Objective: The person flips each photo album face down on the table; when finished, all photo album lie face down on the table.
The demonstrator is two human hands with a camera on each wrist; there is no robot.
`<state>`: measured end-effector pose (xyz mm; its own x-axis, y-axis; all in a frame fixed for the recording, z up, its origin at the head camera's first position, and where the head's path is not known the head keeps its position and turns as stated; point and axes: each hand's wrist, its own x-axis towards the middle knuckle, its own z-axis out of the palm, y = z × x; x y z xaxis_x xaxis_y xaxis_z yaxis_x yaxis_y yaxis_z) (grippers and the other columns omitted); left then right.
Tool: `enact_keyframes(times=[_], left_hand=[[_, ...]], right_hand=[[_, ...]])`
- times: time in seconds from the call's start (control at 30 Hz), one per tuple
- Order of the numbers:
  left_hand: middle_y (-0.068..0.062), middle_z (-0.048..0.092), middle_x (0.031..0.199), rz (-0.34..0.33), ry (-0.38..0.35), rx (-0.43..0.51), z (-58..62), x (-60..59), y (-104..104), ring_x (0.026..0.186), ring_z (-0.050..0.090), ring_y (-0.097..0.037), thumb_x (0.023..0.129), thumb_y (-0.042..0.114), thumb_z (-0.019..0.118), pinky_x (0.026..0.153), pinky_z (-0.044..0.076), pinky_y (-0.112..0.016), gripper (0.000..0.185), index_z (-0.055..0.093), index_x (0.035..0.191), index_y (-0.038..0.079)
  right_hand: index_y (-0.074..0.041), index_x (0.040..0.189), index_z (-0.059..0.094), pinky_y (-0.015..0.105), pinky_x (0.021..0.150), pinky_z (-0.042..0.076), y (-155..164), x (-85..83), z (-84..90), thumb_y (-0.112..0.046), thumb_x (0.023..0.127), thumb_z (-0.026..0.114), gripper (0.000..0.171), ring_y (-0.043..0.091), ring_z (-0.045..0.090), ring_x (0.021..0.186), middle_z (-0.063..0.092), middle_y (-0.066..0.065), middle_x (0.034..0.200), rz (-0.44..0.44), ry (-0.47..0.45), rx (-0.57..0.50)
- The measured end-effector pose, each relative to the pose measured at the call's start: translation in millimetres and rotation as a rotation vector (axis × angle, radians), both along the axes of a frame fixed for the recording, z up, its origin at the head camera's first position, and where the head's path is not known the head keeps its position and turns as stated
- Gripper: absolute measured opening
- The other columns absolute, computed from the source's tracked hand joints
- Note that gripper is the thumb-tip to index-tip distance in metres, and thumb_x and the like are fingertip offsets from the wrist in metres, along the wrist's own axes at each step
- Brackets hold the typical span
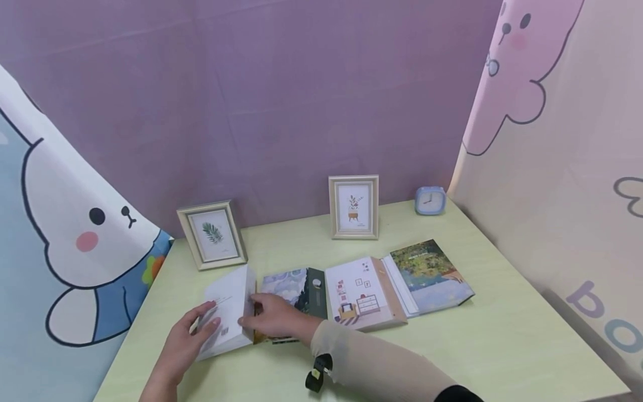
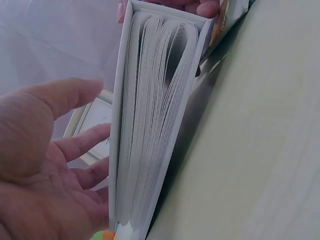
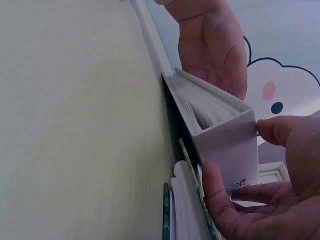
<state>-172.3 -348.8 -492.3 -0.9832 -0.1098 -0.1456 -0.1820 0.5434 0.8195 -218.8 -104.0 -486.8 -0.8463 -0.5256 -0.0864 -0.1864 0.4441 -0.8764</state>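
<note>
At the left of the desk is a thick white book (image 1: 226,304), tilted up with its spine toward the right. My right hand (image 1: 278,315) grips the spine, thumb on one edge and fingers on the other, as the right wrist view shows. Small dark print on the spine shows between the fingers. Against the white cover rest the extended fingers of my left hand (image 2: 50,145), its thumb standing off. The page edges (image 2: 152,115) fan slightly apart. Right beside the spine lies a book with a painted landscape cover (image 1: 286,285), partly hidden by my right forearm.
Further right lie a book with a room drawing (image 1: 359,293) and one with a tree painting (image 1: 427,273). Behind stand a leaf-print frame (image 1: 213,234), a plant-print frame (image 1: 354,206) and a blue clock (image 1: 430,200). A purple backdrop (image 1: 301,100) closes off the rear.
</note>
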Motion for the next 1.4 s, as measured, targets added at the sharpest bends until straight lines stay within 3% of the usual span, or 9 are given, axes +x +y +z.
enact_keyframes(times=[0.17,0.53,0.7,0.83,1.07,1.4], left_hand=[[-0.022,0.028,0.168,0.014,-0.015,-0.043,-1.6,-1.9,-0.3,0.156,0.018,-0.046,0.101,0.040,0.071,0.125,0.025,-0.058,0.072,0.044,0.158,0.006],[-0.022,0.032,0.167,0.009,-0.001,-0.093,-3.8,-1.7,0.8,0.155,0.021,-0.046,0.100,0.033,0.074,0.124,0.026,-0.058,0.067,0.047,0.155,0.007],[-0.022,0.031,0.167,0.000,0.001,-0.092,-5.3,-2.2,-0.3,0.155,0.021,-0.047,0.100,0.023,0.072,0.124,0.025,-0.061,0.062,0.047,0.155,0.007],[-0.023,0.031,0.167,-0.016,0.020,-0.088,-8.3,-1.2,-2.1,0.155,0.021,-0.047,0.098,0.009,0.069,0.125,0.024,-0.061,0.059,0.049,0.154,0.006],[-0.025,0.030,0.166,-0.051,0.034,-0.125,-8.4,-1.6,-2.1,0.154,0.022,-0.048,0.096,0.008,0.071,0.124,0.025,-0.062,0.059,0.052,0.151,0.002],[-0.026,0.028,0.166,-0.039,-0.018,-0.184,-4.6,-3.7,-4.9,0.153,0.021,-0.050,0.096,0.014,0.072,0.121,0.026,-0.067,0.060,0.052,0.152,0.004]], right_hand=[[-0.015,0.155,0.051,0.032,0.100,0.055,-2.3,1.2,-0.5,-0.049,0.095,0.075,0.074,0.014,0.061,0.124,0.064,0.000,0.141,-0.003,0.006,0.029],[-0.015,0.152,0.056,0.024,0.088,0.056,-4.6,0.8,-3.5,-0.039,0.094,0.079,0.067,0.006,0.062,0.108,0.068,-0.006,0.125,0.014,0.019,0.007],[-0.015,0.128,0.069,0.022,0.074,0.055,-4.8,-0.3,-5.0,-0.030,0.091,0.082,0.042,0.004,0.061,0.088,0.066,-0.008,0.101,0.039,0.051,-0.003],[-0.017,0.113,0.071,0.020,0.070,0.055,-4.5,-2.3,-8.4,-0.023,0.089,0.084,0.027,0.003,0.060,0.083,0.065,-0.007,0.098,0.057,0.061,-0.036],[-0.013,0.125,0.071,0.019,0.072,0.058,-3.5,-3.1,-10.5,-0.017,0.086,0.086,0.042,0.002,0.063,0.085,0.067,-0.009,0.103,0.056,0.028,-0.111],[-0.019,0.138,0.067,0.022,0.066,0.060,-2.9,2.5,-4.9,-0.015,0.085,0.088,0.057,0.002,0.066,0.087,0.069,-0.003,0.119,0.051,-0.051,-0.101]])
